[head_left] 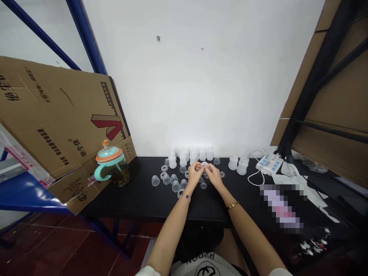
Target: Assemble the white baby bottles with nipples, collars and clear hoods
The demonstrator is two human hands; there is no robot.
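My left hand (195, 171) and my right hand (212, 172) meet over the black table. Between their fingertips they grip a whitish bottle collar ring (204, 164); whether a nipple sits in it is too small to tell. Close by on the left lie several clear domed bottle caps (176, 186) and loose white rings (164, 168). A clear disc-like part (203, 185) rests just below my hands, with more small parts partly hidden behind the fingers. Behind my hands stands a row of white baby bottles (193, 155), and two more bottles (242, 165) are upright to the right.
A teal and orange lidded jug (116, 168) stands at the table's left, beside a large cardboard box (63, 122). To the right are a white power strip (269, 164) with cables, white sheets (299, 184) and a blurred-out item (280, 209). The white wall (207, 92) closes the back.
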